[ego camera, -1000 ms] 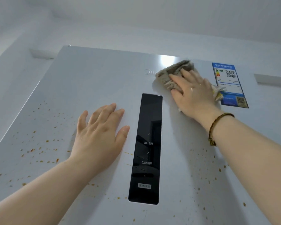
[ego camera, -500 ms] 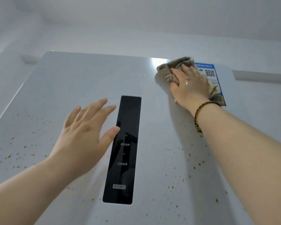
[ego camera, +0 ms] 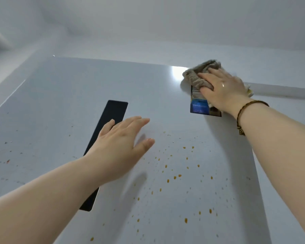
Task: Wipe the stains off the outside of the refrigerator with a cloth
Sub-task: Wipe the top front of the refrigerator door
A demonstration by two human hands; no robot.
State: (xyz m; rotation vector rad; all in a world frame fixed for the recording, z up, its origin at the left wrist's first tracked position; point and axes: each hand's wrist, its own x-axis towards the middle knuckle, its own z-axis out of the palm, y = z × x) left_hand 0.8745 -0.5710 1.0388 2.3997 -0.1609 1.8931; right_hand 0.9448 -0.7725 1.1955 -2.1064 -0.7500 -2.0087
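right grip [ego camera: 224,90] closed over the cloth [ego camera: 199,76]: your fingers bend across the bunched wad, thumb tucked at its lower edge, pressing it to the refrigerator door [ego camera: 60,103] in the upper right corner, touching the top edge. left grip [ego camera: 120,148] open, fingers straight and close together, lying across the lower part of the black control panel [ego camera: 113,117] and the door just right of it; cannot tell whether the palm touches or hangs just off. cloth notes: grey-beige, looped pile, looks soft, limp and light; a paler bit sticks out past the heel of your hand. judgement: it will fold and creep out from under flat fingers, so keep it wadded under the palm with the thumb hooked on an edge. door notes: pale, glossy, hard, with a glare patch just left of the cloth; likely slick, so the wad should slide easily. stains [ego camera: 174,176]: orange-brown droplets scattered over the middle and lower right of the door, well below the cloth; fainter specks at far left. judgement: most of the wiping is not yet done. writing: sticker [ego camera: 200,107] lies partly under the cloth and your hand, with a blue band and pale printed rows, too blurred to read. no brand mark legible; panel dark, no characters readable. judgement: go lightly over the sticker edges, they may lift.
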